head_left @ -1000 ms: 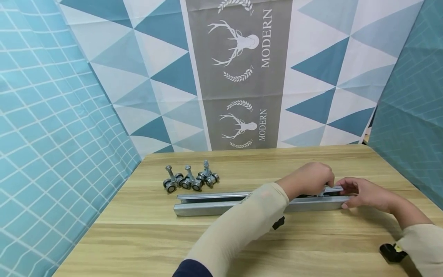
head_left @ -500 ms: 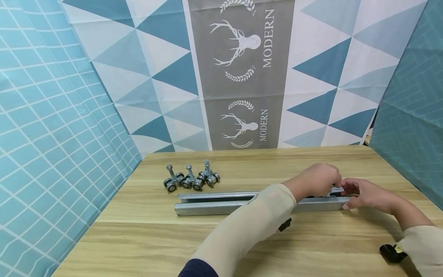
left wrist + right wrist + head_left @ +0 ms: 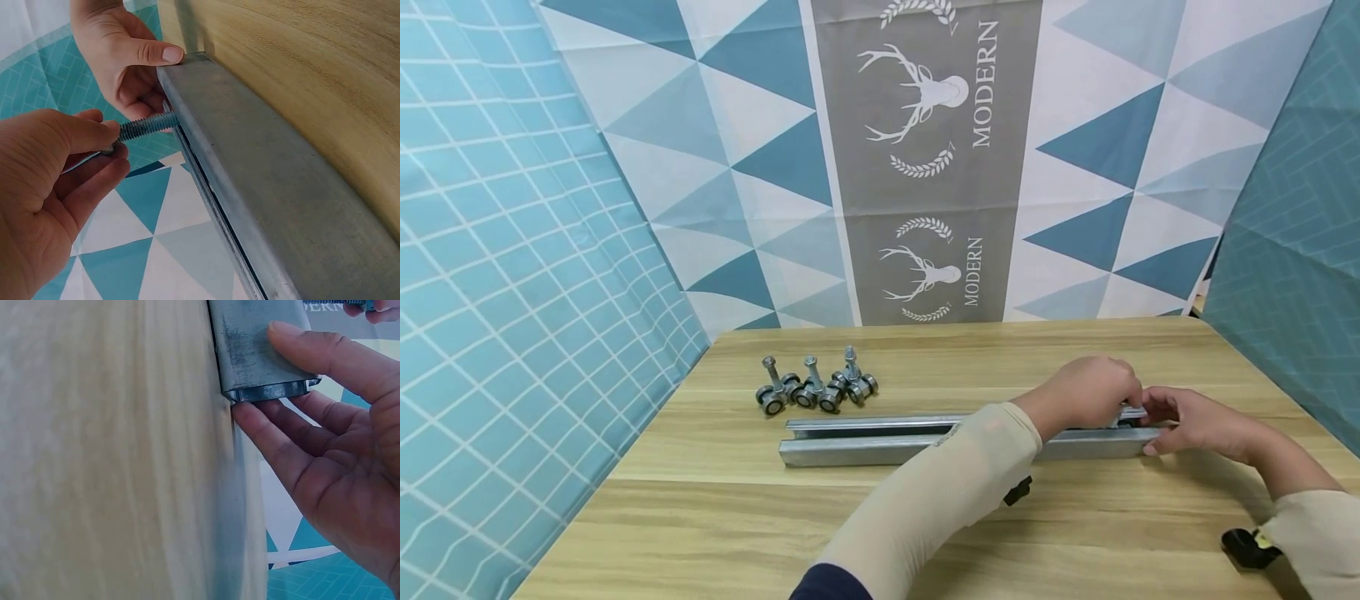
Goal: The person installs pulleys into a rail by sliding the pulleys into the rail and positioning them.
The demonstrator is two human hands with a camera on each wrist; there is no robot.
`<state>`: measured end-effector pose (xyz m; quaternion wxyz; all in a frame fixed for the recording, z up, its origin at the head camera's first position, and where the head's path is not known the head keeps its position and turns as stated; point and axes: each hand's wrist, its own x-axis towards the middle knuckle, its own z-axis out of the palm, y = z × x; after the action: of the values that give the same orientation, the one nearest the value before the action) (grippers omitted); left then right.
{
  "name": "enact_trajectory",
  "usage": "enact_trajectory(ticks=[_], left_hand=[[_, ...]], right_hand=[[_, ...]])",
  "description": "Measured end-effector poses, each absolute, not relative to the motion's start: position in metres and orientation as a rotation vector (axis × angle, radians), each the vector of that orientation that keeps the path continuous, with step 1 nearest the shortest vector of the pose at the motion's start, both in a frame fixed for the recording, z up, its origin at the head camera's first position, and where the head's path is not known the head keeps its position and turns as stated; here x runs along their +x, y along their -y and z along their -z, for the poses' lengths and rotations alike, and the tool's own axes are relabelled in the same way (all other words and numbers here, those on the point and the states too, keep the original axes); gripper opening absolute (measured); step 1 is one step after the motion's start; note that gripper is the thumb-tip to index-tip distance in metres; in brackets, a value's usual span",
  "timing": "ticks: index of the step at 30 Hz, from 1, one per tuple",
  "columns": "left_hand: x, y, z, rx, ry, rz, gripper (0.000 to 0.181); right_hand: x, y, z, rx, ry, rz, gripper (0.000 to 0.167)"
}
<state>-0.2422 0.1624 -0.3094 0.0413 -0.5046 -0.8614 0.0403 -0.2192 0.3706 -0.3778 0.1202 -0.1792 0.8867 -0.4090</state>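
Observation:
A metal rail (image 3: 865, 451) lies on the wooden table with its long slot facing up. My left hand (image 3: 1086, 392) is over its right part; the left wrist view shows the thumb and fingers pinching a threaded bolt (image 3: 149, 127) that stands out of the slot. My right hand (image 3: 1206, 423) grips the rail's right end. In the right wrist view its thumb presses the side of the rail (image 3: 250, 347), and its fingers curl about the end, where a dark piece (image 3: 272, 392) shows inside. What the bolt joins inside the rail is hidden.
Several wheeled rollers with upright bolts (image 3: 815, 383) stand together at the table's back left. A black object (image 3: 1017, 490) lies in front of the rail, partly behind my left sleeve. Another black object (image 3: 1250, 550) is beside my right sleeve. Patterned cloth (image 3: 925, 167) hangs behind the table.
My left hand has moved a little to the right along the rail, closer to my right hand. The right hand has kept its hold on the rail's end.

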Motion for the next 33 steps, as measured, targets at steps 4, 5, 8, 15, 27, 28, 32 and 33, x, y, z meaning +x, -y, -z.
enact_trajectory(ticks=[4,5,8,15,27,28,32,33], left_hand=[[-0.242,-0.161,0.309,-1.543,2.666,-0.083,0.033],[-0.242,-0.160,0.309,-1.546,2.672,-0.071,0.035],[-0.243,-0.158,0.308,-1.570,2.676,-0.015,0.042],[-0.248,-0.146,0.299,-1.607,2.692,-0.025,0.049],[-0.257,-0.090,0.283,-1.566,2.738,0.008,0.057],[-0.258,-0.085,0.283,-1.565,2.729,0.010,0.057],[-0.262,-0.062,0.283,-1.557,2.722,0.036,0.057],[-0.263,-0.056,0.283,-1.554,2.722,0.044,0.058]], right_hand=[[-0.220,-0.369,0.376,-0.559,-2.607,1.152,0.061],[-0.220,-0.368,0.375,-0.574,-2.620,1.132,0.063],[-0.219,-0.364,0.372,-0.610,-2.673,1.069,0.071],[-0.215,-0.349,0.363,-0.615,-2.811,0.960,0.079],[-0.216,-0.334,0.354,-0.705,-2.804,0.892,0.074],[-0.217,-0.333,0.354,-0.714,-2.796,0.890,0.074],[-0.219,-0.332,0.354,-0.739,-2.788,0.871,0.070],[-0.220,-0.332,0.354,-0.750,-2.786,0.864,0.068]])
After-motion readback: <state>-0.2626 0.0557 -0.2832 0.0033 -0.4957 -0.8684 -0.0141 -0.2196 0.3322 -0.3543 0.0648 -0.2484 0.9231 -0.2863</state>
